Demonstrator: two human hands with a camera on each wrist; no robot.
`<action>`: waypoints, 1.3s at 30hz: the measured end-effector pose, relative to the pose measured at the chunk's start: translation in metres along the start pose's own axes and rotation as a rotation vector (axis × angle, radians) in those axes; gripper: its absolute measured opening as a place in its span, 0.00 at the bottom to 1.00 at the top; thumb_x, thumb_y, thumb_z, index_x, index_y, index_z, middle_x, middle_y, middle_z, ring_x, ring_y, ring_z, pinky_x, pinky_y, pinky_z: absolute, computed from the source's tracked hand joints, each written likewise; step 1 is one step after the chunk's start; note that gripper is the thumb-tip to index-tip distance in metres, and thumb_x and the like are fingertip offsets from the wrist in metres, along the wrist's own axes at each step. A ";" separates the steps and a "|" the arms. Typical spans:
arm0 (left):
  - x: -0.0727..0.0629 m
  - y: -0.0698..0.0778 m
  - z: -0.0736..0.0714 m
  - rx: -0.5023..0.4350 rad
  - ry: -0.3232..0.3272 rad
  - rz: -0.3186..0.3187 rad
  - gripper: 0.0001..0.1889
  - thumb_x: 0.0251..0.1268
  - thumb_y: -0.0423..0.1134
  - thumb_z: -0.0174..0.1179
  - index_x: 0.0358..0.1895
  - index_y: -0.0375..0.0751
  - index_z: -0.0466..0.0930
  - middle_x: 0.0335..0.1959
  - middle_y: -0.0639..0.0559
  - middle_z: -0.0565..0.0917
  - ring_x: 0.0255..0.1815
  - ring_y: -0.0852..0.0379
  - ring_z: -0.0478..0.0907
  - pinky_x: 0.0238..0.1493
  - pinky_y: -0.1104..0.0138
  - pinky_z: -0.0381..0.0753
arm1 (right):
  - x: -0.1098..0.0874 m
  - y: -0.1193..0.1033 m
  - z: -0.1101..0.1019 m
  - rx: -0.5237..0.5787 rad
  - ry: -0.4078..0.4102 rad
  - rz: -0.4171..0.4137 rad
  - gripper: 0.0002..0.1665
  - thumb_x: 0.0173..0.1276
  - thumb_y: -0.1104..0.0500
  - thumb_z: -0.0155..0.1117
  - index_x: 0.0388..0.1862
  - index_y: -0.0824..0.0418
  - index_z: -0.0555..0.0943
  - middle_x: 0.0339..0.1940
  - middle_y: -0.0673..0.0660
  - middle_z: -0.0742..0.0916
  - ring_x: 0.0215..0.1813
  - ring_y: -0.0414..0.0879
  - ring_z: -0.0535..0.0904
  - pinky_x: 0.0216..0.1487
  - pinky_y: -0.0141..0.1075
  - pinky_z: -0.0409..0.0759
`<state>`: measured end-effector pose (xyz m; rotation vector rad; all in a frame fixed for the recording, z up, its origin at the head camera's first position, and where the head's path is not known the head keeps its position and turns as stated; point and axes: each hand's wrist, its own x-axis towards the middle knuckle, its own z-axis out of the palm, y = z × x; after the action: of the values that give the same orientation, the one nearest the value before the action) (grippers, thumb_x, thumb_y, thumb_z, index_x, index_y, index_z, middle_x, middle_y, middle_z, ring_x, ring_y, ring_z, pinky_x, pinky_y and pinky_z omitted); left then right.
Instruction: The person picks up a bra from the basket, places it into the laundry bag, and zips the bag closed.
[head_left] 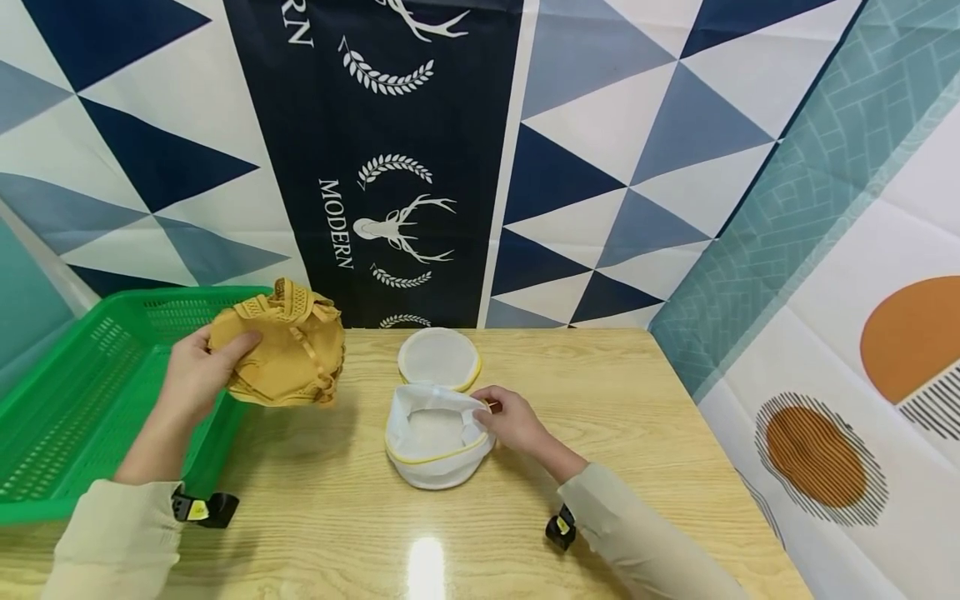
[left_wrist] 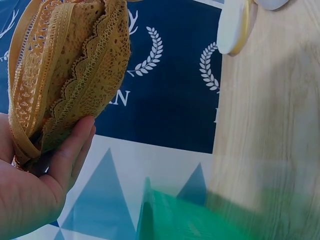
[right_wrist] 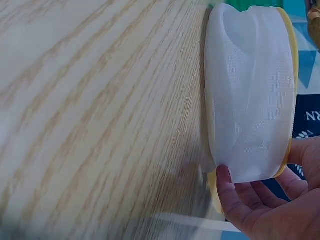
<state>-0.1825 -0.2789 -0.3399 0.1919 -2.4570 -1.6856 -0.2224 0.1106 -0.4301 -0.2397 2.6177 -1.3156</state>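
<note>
A mustard-yellow bra with lace edges and straps, folded cup into cup, is up in the air beside the basket. My left hand grips it by its left side, thumb on the near face; the left wrist view shows the layered lace close up. On the table stands a round white mesh laundry bag with yellow trim, its mouth open upward. My right hand holds the bag's right rim, with the thumb and fingers around its side wall in the right wrist view. Its round lid lies folded back behind it.
A green plastic basket with perforated walls stands at the left, beside and under my left forearm. The wood-grain table ends at a patterned wall covering at the back. Another patterned cloth hangs along the right.
</note>
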 end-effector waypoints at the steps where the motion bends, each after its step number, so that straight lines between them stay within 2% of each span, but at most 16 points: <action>1: 0.000 0.000 0.001 0.003 -0.001 0.002 0.18 0.66 0.51 0.54 0.53 0.44 0.69 0.25 0.73 0.78 0.26 0.72 0.79 0.28 0.73 0.81 | 0.000 0.000 0.000 -0.001 -0.002 0.001 0.13 0.66 0.62 0.60 0.50 0.58 0.79 0.43 0.55 0.83 0.38 0.44 0.74 0.35 0.31 0.74; 4: 0.000 -0.001 0.004 0.011 -0.003 0.004 0.23 0.66 0.51 0.54 0.56 0.38 0.67 0.25 0.73 0.77 0.26 0.72 0.79 0.28 0.73 0.81 | 0.000 0.000 0.000 -0.009 -0.001 -0.003 0.13 0.67 0.62 0.60 0.50 0.58 0.79 0.44 0.55 0.83 0.38 0.44 0.74 0.35 0.31 0.74; 11: -0.001 -0.001 0.009 -0.022 0.004 0.015 0.18 0.66 0.51 0.55 0.51 0.45 0.69 0.25 0.72 0.78 0.25 0.71 0.80 0.27 0.72 0.82 | 0.000 0.001 0.002 -0.019 0.001 -0.019 0.13 0.66 0.61 0.60 0.50 0.58 0.80 0.44 0.55 0.83 0.39 0.44 0.74 0.36 0.31 0.73; 19: -0.001 0.001 0.014 -0.014 0.021 0.007 0.21 0.65 0.52 0.55 0.52 0.42 0.69 0.24 0.72 0.77 0.24 0.72 0.79 0.27 0.72 0.82 | -0.001 0.000 0.000 -0.030 -0.002 -0.064 0.13 0.67 0.61 0.59 0.50 0.60 0.79 0.43 0.56 0.83 0.38 0.43 0.74 0.35 0.29 0.74; 26: 0.000 0.003 0.017 -0.010 0.012 0.025 0.24 0.66 0.52 0.55 0.55 0.37 0.68 0.25 0.72 0.77 0.25 0.72 0.79 0.28 0.72 0.82 | 0.001 0.001 0.002 -0.015 0.002 -0.027 0.13 0.66 0.61 0.60 0.49 0.58 0.80 0.43 0.55 0.83 0.38 0.44 0.74 0.35 0.31 0.73; 39: -0.001 0.006 0.028 -0.049 -0.004 0.038 0.21 0.65 0.50 0.56 0.53 0.40 0.69 0.26 0.71 0.78 0.26 0.71 0.80 0.28 0.71 0.82 | -0.001 0.001 0.003 -0.015 0.010 -0.025 0.12 0.66 0.62 0.60 0.49 0.58 0.80 0.43 0.55 0.83 0.38 0.44 0.74 0.35 0.31 0.73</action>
<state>-0.1876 -0.2515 -0.3445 0.1349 -2.4036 -1.7293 -0.2208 0.1091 -0.4322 -0.2696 2.6415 -1.3092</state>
